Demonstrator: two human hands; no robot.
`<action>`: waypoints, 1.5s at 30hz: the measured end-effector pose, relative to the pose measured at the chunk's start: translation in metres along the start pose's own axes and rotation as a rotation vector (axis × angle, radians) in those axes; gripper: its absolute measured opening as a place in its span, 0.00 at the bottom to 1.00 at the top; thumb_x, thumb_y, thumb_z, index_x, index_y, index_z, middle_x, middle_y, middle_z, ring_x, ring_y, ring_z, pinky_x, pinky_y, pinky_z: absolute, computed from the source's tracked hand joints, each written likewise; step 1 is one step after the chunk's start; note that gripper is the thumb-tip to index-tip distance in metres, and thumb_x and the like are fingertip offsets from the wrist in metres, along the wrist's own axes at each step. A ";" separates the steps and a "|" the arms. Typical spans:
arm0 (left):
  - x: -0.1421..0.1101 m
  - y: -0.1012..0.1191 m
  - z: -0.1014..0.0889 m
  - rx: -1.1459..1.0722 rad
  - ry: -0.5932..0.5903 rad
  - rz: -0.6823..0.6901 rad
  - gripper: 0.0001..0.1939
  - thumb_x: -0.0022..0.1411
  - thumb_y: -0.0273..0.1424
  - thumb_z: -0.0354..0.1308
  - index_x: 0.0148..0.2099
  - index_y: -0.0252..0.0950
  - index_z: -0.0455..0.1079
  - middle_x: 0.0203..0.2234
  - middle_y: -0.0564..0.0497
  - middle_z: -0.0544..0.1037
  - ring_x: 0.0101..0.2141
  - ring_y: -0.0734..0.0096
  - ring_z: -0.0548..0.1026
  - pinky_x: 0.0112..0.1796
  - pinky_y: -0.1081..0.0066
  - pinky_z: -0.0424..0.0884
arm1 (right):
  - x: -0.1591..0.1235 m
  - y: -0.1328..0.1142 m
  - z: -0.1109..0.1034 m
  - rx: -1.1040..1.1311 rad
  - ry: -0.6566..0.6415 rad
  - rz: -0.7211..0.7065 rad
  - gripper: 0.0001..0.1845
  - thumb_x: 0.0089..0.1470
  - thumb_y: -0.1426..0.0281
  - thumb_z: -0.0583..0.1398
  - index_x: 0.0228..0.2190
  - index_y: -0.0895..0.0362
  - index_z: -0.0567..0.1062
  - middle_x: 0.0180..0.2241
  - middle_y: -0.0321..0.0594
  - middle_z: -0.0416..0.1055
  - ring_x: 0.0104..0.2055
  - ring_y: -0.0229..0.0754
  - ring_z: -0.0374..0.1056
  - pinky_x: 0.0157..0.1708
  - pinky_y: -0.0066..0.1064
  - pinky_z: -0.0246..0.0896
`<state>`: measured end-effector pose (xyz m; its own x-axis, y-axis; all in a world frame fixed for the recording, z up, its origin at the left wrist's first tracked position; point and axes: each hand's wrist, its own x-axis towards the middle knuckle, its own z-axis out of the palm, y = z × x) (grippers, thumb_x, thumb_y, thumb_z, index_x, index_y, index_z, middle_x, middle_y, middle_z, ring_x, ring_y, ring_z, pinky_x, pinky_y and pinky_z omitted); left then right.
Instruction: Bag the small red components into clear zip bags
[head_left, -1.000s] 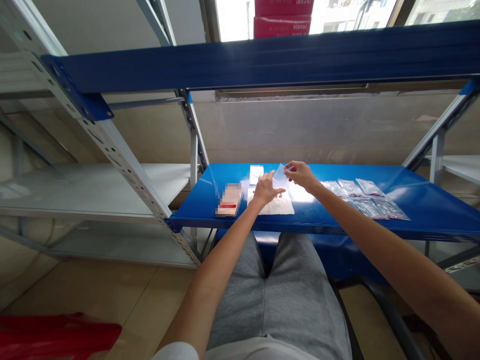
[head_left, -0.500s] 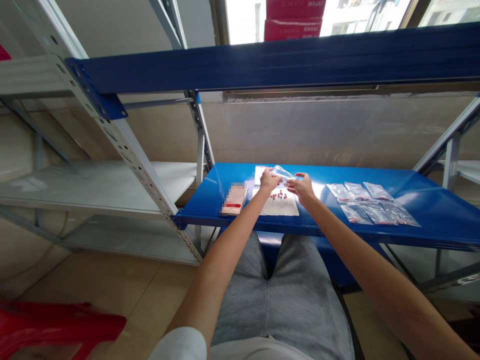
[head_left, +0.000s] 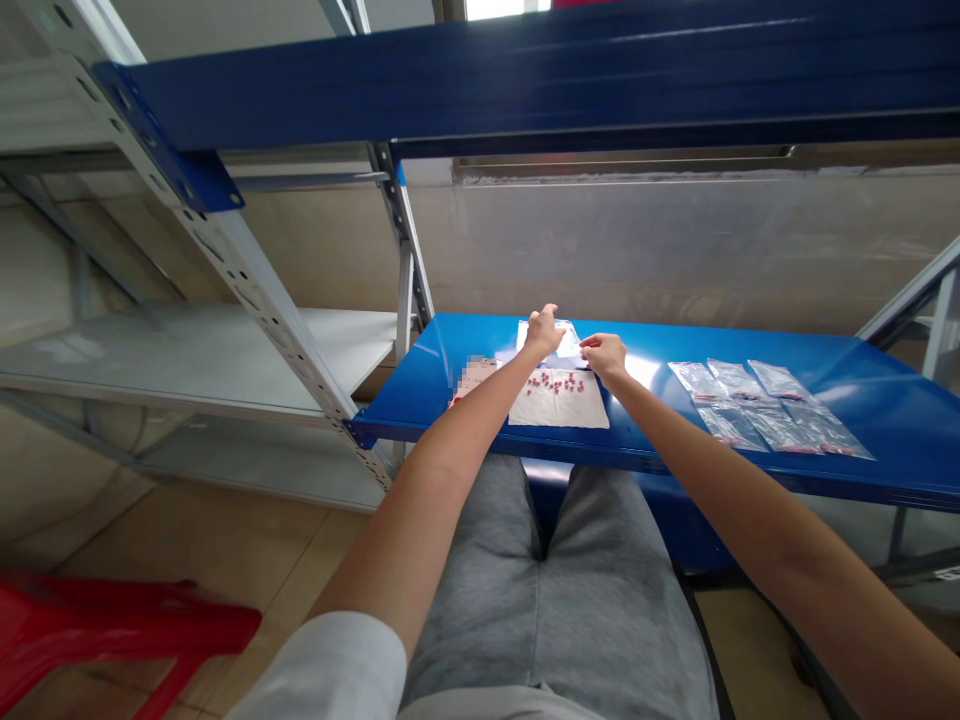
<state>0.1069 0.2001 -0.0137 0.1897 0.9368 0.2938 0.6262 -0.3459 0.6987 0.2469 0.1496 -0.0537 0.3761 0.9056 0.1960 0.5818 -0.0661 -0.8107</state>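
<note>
A clear plastic bag point(head_left: 571, 352) lies over or just above the blue shelf, behind a white cloth point(head_left: 559, 409). My right hand point(head_left: 606, 354) pinches the bag's right edge. At the bag's left side is my left hand point(head_left: 545, 333), with its fingers apart and one finger stretched out. Many small red pieces point(head_left: 556, 382) are spread on the cloth, in front of both hands. Behind my left hand, a white sheet or packet point(head_left: 523, 333) is partly hidden.
Several filled clear bags point(head_left: 780, 428) lie in two rows on the blue shelf point(head_left: 637, 430) at right. A printed paper item point(head_left: 476, 378), partly blurred, sits left of the cloth. A blue beam point(head_left: 525, 85) crosses overhead. A red stool point(head_left: 112, 630) stands at lower left.
The bag, held up between both hands before, is now lower and farther back. My left hand has moved away from my right with its fingers spread. The view has tilted down slightly.
</note>
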 end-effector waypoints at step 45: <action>-0.157 0.090 0.082 0.039 -0.300 0.388 0.18 0.65 0.34 0.59 0.54 0.33 0.77 0.47 0.39 0.77 0.50 0.53 0.75 0.55 0.60 0.71 | -0.090 0.091 -0.181 -0.859 0.073 -0.011 0.15 0.54 0.66 0.64 0.42 0.60 0.82 0.41 0.54 0.81 0.50 0.57 0.73 0.44 0.36 0.61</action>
<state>0.1950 0.0262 -0.0503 0.6203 0.7148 0.3231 0.4932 -0.6757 0.5479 0.3967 -0.0138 -0.0453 0.3958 0.8807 0.2601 0.9183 -0.3785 -0.1156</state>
